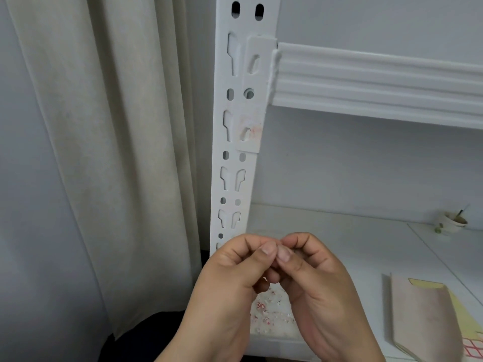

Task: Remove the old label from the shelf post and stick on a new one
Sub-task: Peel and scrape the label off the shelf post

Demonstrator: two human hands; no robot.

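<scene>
Pale cloth, a curtain (109,142), hangs to the left of the white shelf post (232,178). The post stands up tall and has rows of holes and slots in it. A white shelf beam (379,79) hooks into the post near its top and runs off to the right.

Just under that beam, on the right half of the post, sits what is left of the old label (250,131). It looks pale and scraped, with faint pink marks on it.

Low down in front of the post, the two hands meet. The left hand (235,273) and the right hand (313,273) have curled fingers, and their thumbs and first fingers touch at the tips. They seem to pinch something very small between them, but it is too tiny to tell what it is.

Below the hands, on the lower shelf (339,231) to the right of the post, lie small white and red label scraps (269,309). Farther right of the post lies a tan paper envelope (423,314) with yellow paper (467,320) sticking out. Far right at the back stands a small cup (450,222).
</scene>
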